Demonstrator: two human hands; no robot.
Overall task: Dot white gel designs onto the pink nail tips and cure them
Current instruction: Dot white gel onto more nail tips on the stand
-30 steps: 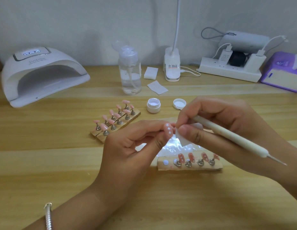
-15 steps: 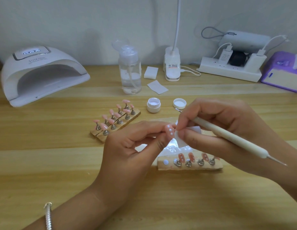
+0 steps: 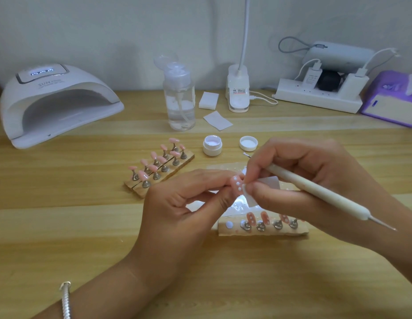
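Over the last second the right hand point(image 3: 304, 178) has slid a little nearer and to the right. The far metal end of the dotting tool point(image 3: 315, 192) now pokes out past its fingers and points toward the loose lid point(image 3: 248, 143). The held nail tip point(image 3: 236, 185) has turned to face up more and shows several white dots. Neither end of the tool touches it, so dotting on this tip looks finished, and the step in hand seems to be tidying its edge.

The left hand point(image 3: 182, 203) has a narrow grip, with thumb and forefinger pinching the held nail tip above the desk point(image 3: 85, 249), between the two holders. The right hand's grip is closed round the dotting tool. Its thumb and forefinger also pinch a small white wipe point(image 3: 267, 189) right against the tip's right edge.

The near holder point(image 3: 228, 232), just below the hands, carries dotted tips and has one bare white spot at its left end, probably this tip's place. The far holder point(image 3: 186, 160) carries plain pink tips, so most of the job remains. The open gel pot point(image 3: 212, 146) stands just beyond it, and the curing lamp point(image 3: 55, 102) waits well apart at the far left with its display lit.
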